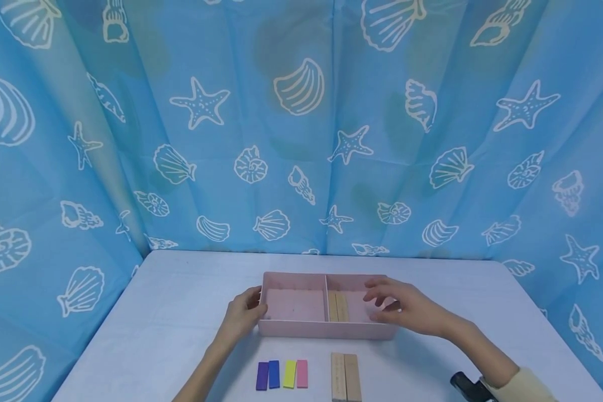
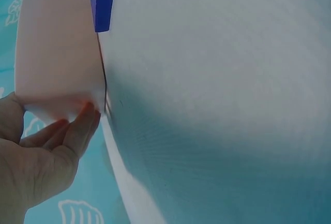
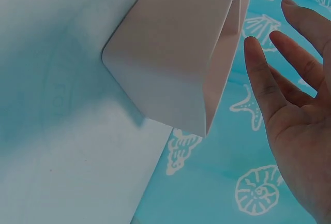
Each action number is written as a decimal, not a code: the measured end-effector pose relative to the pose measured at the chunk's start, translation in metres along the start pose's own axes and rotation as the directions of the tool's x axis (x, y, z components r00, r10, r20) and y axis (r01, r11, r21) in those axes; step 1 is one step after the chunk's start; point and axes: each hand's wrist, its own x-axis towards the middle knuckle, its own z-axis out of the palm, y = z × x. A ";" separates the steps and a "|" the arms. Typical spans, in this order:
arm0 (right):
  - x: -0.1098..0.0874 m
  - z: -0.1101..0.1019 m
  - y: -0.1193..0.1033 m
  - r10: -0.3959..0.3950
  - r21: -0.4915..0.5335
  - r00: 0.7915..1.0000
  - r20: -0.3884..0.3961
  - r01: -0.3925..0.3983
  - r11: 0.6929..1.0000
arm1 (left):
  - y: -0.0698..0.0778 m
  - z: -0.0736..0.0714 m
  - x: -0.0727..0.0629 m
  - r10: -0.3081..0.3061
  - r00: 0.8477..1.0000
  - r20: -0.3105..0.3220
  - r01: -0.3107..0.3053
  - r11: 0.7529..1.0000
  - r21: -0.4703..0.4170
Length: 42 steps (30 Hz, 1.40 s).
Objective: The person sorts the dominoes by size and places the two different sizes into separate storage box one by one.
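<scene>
A pale pink box [image 1: 326,330] with one divider stands on the white table. My left hand [image 1: 242,314] holds its left end, the thumb at the rim and the fingers along the outer end wall, as the left wrist view also shows. Over the right compartment hovers my right hand [image 1: 404,304], fingers spread and loosely bent, holding nothing. Two light wooden strips [image 1: 338,306] lie side by side in that compartment, against the divider. The right wrist view has the right hand [image 3: 297,100] apart from the box wall [image 3: 160,63].
In front of the box lie small purple [image 1: 262,376], blue [image 1: 273,374], yellow [image 1: 289,374] and pink [image 1: 302,373] strips. To their right are two longer wooden strips [image 1: 345,377]. A blue curtain [image 1: 261,134] with shell prints hangs behind the table [image 1: 191,279].
</scene>
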 end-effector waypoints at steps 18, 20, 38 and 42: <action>-0.027 0.016 -0.020 -0.074 0.019 0.997 0.021 0.074 0.997 | -0.001 -0.001 -0.001 0.000 1.000 0.007 0.000 1.000 -0.009; -0.030 0.019 -0.020 -0.085 0.031 0.996 0.027 0.084 0.996 | 0.000 -0.001 -0.001 -0.003 1.000 0.008 0.003 1.000 -0.008; -0.046 0.057 -0.029 -0.039 0.073 0.995 0.089 0.032 0.997 | -0.001 0.001 0.001 -0.017 1.000 0.001 0.017 1.000 0.000; -0.047 0.066 -0.026 0.012 0.083 0.996 0.093 -0.020 0.996 | -0.001 0.001 0.001 -0.009 1.000 0.003 0.009 1.000 0.000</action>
